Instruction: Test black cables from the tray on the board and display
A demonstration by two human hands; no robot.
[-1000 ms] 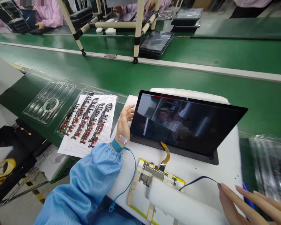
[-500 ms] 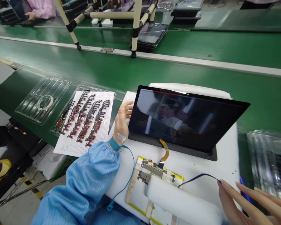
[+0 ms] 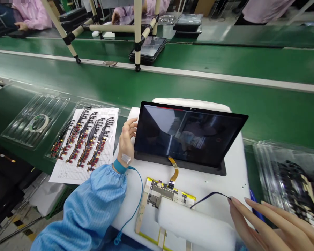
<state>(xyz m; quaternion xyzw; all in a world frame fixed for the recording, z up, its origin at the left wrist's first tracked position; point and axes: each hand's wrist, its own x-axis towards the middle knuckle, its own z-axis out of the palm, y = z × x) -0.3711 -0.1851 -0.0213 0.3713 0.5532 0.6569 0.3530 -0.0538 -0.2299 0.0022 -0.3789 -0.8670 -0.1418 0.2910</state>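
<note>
A dark tablet screen (image 3: pixel 188 136) leans upright in a black holder (image 3: pixel 180 163). My left hand (image 3: pixel 127 139) is at its left edge, fingers stretched and partly hidden behind it; whether they press on the screen I cannot tell. An orange flex cable (image 3: pixel 174 170) runs from the screen down to a circuit board (image 3: pixel 162 192) in a yellow-edged tablet body (image 3: pixel 148 218). A white foam roll (image 3: pixel 193 221) lies across that body. Between thumb and forefinger my right hand (image 3: pixel 267 223) pinches the end of a thin black ribbon cable (image 3: pixel 210 195), which rises from beside the roll.
White foam (image 3: pixel 235 160) lies under the work. To the left, small cable assemblies (image 3: pixel 94 146) rest on a printed sheet (image 3: pixel 56 174), near a clear tray (image 3: pixel 18 129) with a tape roll (image 3: pixel 38 123). More clear trays (image 3: pixel 267 174) stand right. Beyond the green belt (image 3: pixel 199 90), people in pink work.
The view has swung a little to the right, so things sit further left in it. Both hands keep nearly the same place by the screen and the ribbon cable.
</note>
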